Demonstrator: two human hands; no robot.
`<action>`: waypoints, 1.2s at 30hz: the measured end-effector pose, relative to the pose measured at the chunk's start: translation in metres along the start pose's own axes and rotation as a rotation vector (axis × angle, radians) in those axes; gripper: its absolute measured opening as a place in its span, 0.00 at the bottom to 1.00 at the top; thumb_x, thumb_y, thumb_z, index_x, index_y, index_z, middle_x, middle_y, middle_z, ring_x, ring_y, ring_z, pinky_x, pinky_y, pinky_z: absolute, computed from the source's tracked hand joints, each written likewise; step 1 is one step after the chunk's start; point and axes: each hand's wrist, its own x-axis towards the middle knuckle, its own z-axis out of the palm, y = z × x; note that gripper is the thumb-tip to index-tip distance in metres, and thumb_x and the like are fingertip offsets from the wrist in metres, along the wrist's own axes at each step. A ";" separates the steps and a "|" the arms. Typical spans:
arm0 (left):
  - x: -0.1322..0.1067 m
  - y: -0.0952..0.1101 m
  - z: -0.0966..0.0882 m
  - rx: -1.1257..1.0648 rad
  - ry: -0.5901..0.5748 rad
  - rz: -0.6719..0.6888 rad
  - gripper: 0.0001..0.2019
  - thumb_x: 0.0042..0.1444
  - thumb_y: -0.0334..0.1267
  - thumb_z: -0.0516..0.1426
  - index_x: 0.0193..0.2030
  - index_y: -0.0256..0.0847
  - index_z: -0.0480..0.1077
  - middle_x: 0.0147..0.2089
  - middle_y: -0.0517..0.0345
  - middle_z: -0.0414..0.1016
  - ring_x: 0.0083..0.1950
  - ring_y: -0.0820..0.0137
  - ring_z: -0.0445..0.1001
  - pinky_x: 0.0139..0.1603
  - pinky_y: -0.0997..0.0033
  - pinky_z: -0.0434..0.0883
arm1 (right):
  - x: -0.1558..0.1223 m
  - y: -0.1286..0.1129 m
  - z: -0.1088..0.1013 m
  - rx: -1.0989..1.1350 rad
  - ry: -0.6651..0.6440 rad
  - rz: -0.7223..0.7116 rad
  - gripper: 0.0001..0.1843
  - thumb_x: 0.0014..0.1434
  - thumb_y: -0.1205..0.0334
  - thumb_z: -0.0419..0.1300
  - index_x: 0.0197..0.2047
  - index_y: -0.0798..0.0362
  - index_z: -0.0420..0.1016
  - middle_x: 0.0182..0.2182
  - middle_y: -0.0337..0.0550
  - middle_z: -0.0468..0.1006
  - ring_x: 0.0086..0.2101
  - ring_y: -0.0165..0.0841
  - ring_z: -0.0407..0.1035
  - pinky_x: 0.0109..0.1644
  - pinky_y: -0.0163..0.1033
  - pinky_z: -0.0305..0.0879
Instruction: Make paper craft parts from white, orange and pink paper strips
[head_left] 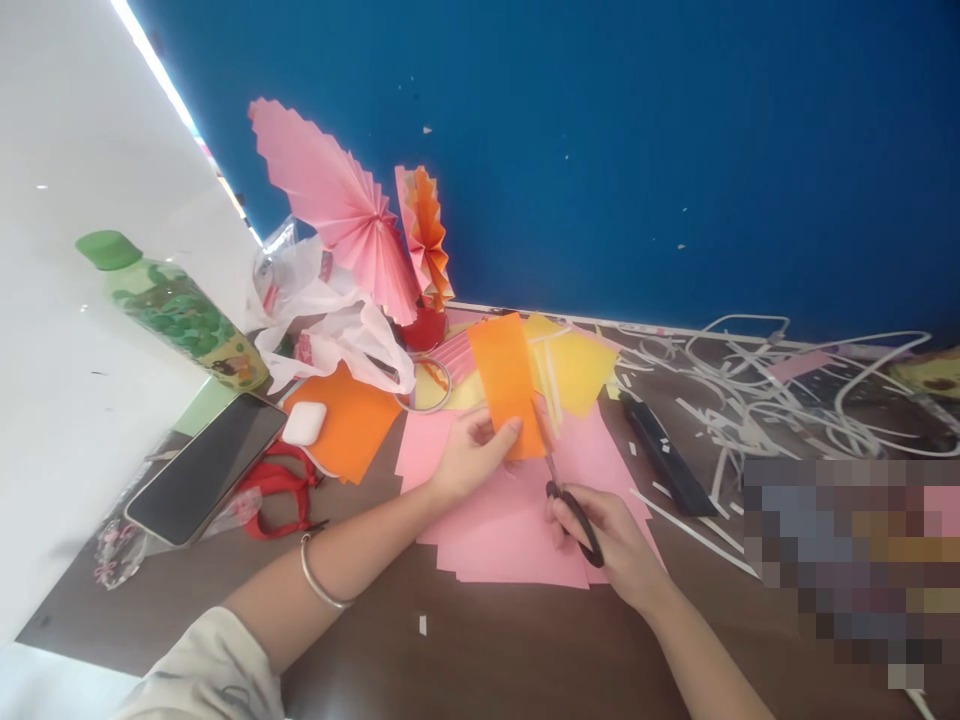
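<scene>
My left hand [476, 450] pinches the lower part of an orange paper rectangle [504, 370], held up above the table. In my right hand [600, 530] is a pair of scissors [576, 520] with black handles, my fingers through the loops. The scissor blades lie along the right edge of the orange paper, and I cannot tell how far apart they are. Below both hands spread several pink paper sheets [510, 540]. Yellow paper [581, 370] with thin pale strips lies just behind the orange piece.
To the left are a phone [206, 470], a white earbud case [304, 423], a red strap [281, 500], orange paper [360, 420] and a green-capped bottle [176, 310]. Pink folded paper fans [337, 200] stand behind. A dark bar-shaped object [667, 455], white cables [847, 420] and paper scraps lie right.
</scene>
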 end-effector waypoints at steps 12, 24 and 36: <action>-0.004 0.006 0.003 0.078 -0.025 0.014 0.18 0.53 0.52 0.54 0.26 0.37 0.66 0.24 0.60 0.67 0.22 0.77 0.67 0.21 0.76 0.65 | 0.002 -0.002 -0.004 0.142 -0.075 -0.058 0.24 0.56 0.42 0.51 0.24 0.55 0.67 0.17 0.41 0.67 0.21 0.31 0.63 0.25 0.37 0.59; -0.003 0.004 0.001 0.081 -0.049 0.026 0.18 0.55 0.51 0.53 0.27 0.36 0.66 0.22 0.61 0.66 0.20 0.77 0.66 0.22 0.75 0.65 | 0.003 -0.002 -0.002 0.150 -0.021 -0.044 0.24 0.55 0.42 0.52 0.23 0.55 0.69 0.16 0.40 0.67 0.20 0.31 0.63 0.25 0.37 0.60; -0.003 0.004 0.002 0.057 -0.036 0.012 0.18 0.54 0.50 0.53 0.25 0.35 0.64 0.21 0.61 0.67 0.19 0.77 0.67 0.20 0.76 0.66 | 0.003 -0.001 -0.001 0.126 -0.025 -0.042 0.24 0.56 0.42 0.51 0.24 0.55 0.67 0.16 0.40 0.66 0.20 0.30 0.61 0.24 0.36 0.55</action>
